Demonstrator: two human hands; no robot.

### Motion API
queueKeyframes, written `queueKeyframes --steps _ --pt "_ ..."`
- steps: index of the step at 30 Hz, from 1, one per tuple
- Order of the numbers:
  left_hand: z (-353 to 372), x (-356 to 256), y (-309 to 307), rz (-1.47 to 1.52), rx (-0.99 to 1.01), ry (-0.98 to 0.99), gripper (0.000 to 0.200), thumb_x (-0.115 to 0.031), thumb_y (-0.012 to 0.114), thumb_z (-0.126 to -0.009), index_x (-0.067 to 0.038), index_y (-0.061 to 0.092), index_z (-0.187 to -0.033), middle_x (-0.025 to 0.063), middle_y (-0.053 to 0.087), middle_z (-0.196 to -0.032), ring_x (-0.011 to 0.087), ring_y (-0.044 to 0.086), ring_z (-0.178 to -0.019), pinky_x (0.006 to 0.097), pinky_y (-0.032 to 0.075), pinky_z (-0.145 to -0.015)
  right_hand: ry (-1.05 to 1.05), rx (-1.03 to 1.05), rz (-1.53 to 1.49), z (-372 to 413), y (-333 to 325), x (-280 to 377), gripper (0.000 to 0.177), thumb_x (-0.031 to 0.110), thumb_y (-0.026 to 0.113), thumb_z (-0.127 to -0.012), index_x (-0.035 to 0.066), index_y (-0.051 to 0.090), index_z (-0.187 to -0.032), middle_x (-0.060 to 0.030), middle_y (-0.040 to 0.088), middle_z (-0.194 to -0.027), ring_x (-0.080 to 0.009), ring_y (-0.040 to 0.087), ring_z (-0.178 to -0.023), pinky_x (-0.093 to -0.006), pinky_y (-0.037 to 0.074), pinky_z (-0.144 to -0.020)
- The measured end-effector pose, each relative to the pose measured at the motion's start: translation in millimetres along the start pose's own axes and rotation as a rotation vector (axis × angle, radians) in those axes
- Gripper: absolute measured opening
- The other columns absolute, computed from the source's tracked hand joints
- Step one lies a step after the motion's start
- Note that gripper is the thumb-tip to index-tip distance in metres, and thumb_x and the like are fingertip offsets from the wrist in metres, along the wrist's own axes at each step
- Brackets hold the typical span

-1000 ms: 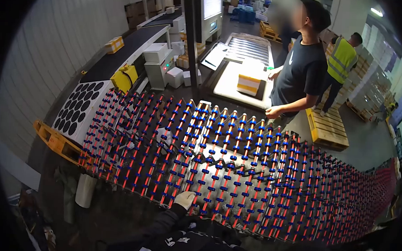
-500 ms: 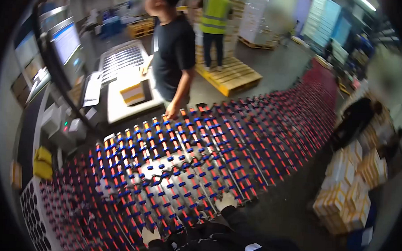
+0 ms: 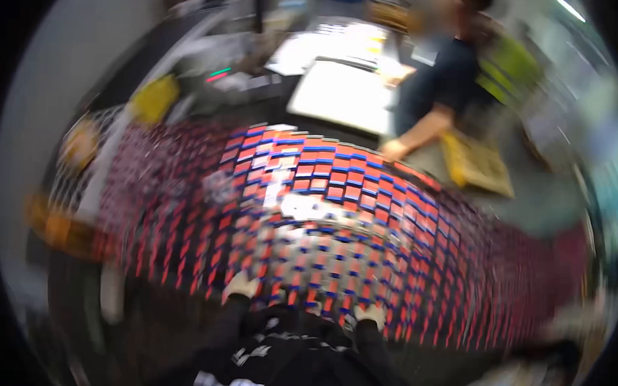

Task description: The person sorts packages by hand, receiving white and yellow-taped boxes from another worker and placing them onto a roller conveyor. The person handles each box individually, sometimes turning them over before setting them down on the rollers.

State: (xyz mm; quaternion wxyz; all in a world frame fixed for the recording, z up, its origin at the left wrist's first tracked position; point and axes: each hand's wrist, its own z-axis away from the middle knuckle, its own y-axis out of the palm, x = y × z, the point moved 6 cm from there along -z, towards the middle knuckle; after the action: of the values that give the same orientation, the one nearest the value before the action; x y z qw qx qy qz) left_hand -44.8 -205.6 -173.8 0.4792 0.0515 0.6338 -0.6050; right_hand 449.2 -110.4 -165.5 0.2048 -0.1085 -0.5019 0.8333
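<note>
My left hand (image 3: 241, 285), pale and apparently gloved, lies on the near edge of a skate-wheel conveyor (image 3: 347, 177) with red-orange and blue rollers. Farther right, my right hand (image 3: 370, 315) rests on the same edge. Both sets of fingers look blurred but spread, and nothing shows in either hand. The conveyor curves across the view in front of me, with bright glare and a pale patch around its middle.
Across the conveyor a person in a dark shirt (image 3: 445, 85) reaches a hand to its far edge. Behind it stands a white-topped table (image 3: 344, 94). A yellow object (image 3: 156, 100) sits left; a wooden pallet (image 3: 476, 162) lies right.
My view has swung left, so the person, table and pallet sit farther right and everything is smeared. The white-and-yellow box appears farther back from the white tabletop. My hands remain on the conveyor.
</note>
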Motion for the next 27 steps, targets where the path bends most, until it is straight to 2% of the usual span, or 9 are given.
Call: queueKeyframes --steps 2,3,7,11,15,19,21,23,27 --pt "12.6 -24.6 -27.2 -0.239 0.084 -0.254 0.045 -0.044 0.060 -0.089 -0.004 0.069 -0.106 0.0237 0.070 -0.108 0.0446 0.065 -0.104 0.0537 0.051 -0.086 0.007 0.027 -0.002 13.0 -4.0 6.0 0.073 0.061 0.071 -0.076 0.008 0.070 -0.126 -0.0220 0.064 -0.131 -0.0419 0.063 -0.121 -0.0518 0.050 -0.103" --pt "13.7 -8.4 -24.5 -0.174 -0.062 -0.081 0.038 -0.039 0.059 -0.089 -0.005 0.069 -0.101 0.0220 0.070 -0.103 0.0436 0.066 -0.099 0.0540 0.052 -0.083 0.052 -0.010 0.002 15.6 -2.1 6.5 0.074 0.060 0.071 -0.076 0.008 0.069 -0.128 -0.0226 0.062 -0.134 -0.0422 0.061 -0.123 -0.0519 0.049 -0.105" --pt "22.1 -18.5 -68.3 -0.069 -0.450 -0.167 0.030 -0.033 0.061 -0.088 -0.007 0.070 -0.099 0.0187 0.070 -0.100 0.0400 0.067 -0.098 0.0532 0.052 -0.082 0.001 0.038 -0.019 1.4 17.5 -2.5 0.071 0.059 0.075 -0.075 0.009 0.070 -0.125 -0.0213 0.062 -0.131 -0.0410 0.061 -0.121 -0.0503 0.049 -0.104" --pt "27.4 -23.7 -153.3 -0.154 -1.061 -0.113 0.047 -0.027 0.070 -0.085 -0.004 0.064 -0.126 0.0184 0.067 -0.119 0.0405 0.063 -0.110 0.0514 0.050 -0.092 0.000 0.071 0.039 -11.2 27.5 4.6 0.070 0.057 0.074 -0.079 0.008 0.069 -0.130 -0.0227 0.062 -0.136 -0.0404 0.060 -0.124 -0.0510 0.048 -0.105" --pt "21.9 22.0 -239.4 -0.124 -1.547 -0.542 0.069 -0.035 0.075 -0.089 0.005 0.052 -0.140 0.0253 0.059 -0.137 0.0409 0.057 -0.124 0.0495 0.045 -0.106 -0.027 0.134 0.002 -35.0 44.0 -13.6 0.074 0.061 0.074 -0.078 0.009 0.069 -0.131 -0.0205 0.059 -0.140 -0.0398 0.059 -0.126 -0.0514 0.047 -0.106" --pt "-36.4 56.2 -234.7 0.773 -1.520 -0.667 0.100 -0.046 0.082 -0.083 0.003 0.031 -0.153 0.0294 0.052 -0.142 0.0407 0.058 -0.125 0.0478 0.048 -0.105 -0.256 0.140 0.152 -68.2 83.8 -40.4 0.074 0.061 0.074 -0.077 0.010 0.069 -0.130 -0.0206 0.058 -0.139 -0.0408 0.060 -0.123 -0.0498 0.048 -0.106" --pt "-23.8 9.3 -195.3 0.674 -1.524 -0.774 0.089 -0.038 0.084 -0.083 -0.004 0.035 -0.148 0.0275 0.057 -0.133 0.0384 0.064 -0.114 0.0482 0.055 -0.093 0.029 0.168 -0.023 -44.6 55.6 -24.8 0.075 0.062 0.074 -0.076 0.010 0.070 -0.129 -0.0215 0.057 -0.139 -0.0402 0.061 -0.123 -0.0485 0.048 -0.106" --pt "-26.9 6.9 -161.9 0.825 -1.549 -0.344 0.076 -0.024 0.081 -0.087 -0.006 0.038 -0.146 0.0244 0.061 -0.127 0.0330 0.064 -0.110 0.0470 0.055 -0.091 0.062 0.174 0.009 -33.3 42.6 -13.3 0.076 0.064 0.073 -0.075 0.012 0.070 -0.130 -0.0219 0.057 -0.139 -0.0394 0.061 -0.124 -0.0476 0.048 -0.107" --pt "-35.6 -16.2 -154.2 0.966 -1.324 -0.218 0.065 -0.011 0.076 -0.088 -0.004 0.041 -0.143 0.0211 0.062 -0.123 0.0305 0.063 -0.110 0.0449 0.055 -0.090 0.041 0.178 0.126 -50.3 55.4 -19.9 0.078 0.068 0.070 -0.075 0.014 0.069 -0.131 -0.0217 0.057 -0.140 -0.0379 0.060 -0.126 -0.0467 0.047 -0.108"
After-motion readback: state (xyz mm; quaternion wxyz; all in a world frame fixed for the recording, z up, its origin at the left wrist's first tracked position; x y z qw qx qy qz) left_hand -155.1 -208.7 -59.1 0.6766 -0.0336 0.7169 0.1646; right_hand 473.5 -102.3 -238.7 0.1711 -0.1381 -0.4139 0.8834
